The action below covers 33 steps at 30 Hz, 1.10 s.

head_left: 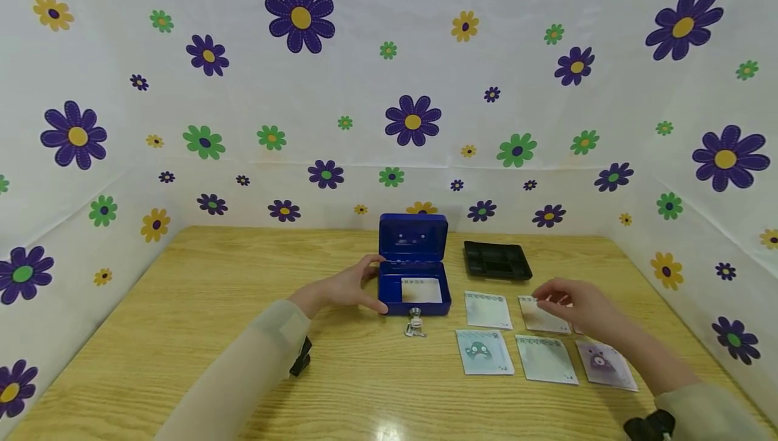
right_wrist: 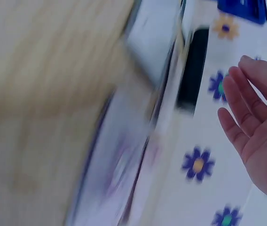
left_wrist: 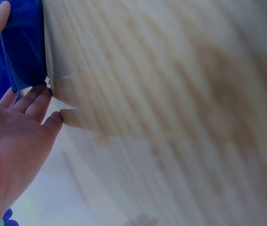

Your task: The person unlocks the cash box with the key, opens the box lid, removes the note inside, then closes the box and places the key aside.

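A small blue cash box stands open in the middle of the wooden table, lid up, with a pale note inside and a key hanging from its front lock. My left hand rests against the box's left side, thumb at the front corner and fingers at the rim; the left wrist view shows the fingers straight beside the blue box. My right hand hovers with relaxed fingers over several paper notes laid in two rows. It holds nothing.
A black coin tray lies behind the notes, right of the box. Flower-patterned white walls enclose the table on three sides. Bare tabletop stretches to the left and front.
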Tool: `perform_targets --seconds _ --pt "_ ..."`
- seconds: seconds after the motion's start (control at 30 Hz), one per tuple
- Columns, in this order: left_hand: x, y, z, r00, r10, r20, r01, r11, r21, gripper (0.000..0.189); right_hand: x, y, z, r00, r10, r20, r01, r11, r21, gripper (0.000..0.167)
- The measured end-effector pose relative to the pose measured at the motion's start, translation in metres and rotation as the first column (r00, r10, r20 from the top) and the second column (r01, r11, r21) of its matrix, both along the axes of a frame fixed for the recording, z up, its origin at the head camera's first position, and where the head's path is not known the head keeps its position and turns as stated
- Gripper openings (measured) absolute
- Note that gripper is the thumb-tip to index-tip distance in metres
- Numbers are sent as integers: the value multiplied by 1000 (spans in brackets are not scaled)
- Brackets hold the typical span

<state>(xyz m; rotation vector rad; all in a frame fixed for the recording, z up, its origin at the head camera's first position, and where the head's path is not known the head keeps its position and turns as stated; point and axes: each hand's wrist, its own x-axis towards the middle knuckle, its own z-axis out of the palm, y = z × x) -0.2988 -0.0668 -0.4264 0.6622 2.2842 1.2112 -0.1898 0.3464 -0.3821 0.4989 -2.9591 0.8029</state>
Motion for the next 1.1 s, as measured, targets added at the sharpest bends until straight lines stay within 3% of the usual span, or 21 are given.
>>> perform_targets --seconds 0.3,0.53,0.77,1.1 --pt "1 1 2 1000 -4 5 4 1000 -3 91 -35 -82 -6 987 156 -24 -158 984 -85 19" --pt "1 1 2 1000 0 4 0 1000 -7 92 -58 -134 -14 980 196 -32 -198 976 -87 20" --pt "2 0 2 1000 -8 -3 8 1000 -7 90 -76 -161 -17 975 220 -10 -221 972 -86 22" --pt "1 0 2 1000 -20 -1 20 1000 5 89 -88 -175 -24 978 197 71 -201 978 62 23"
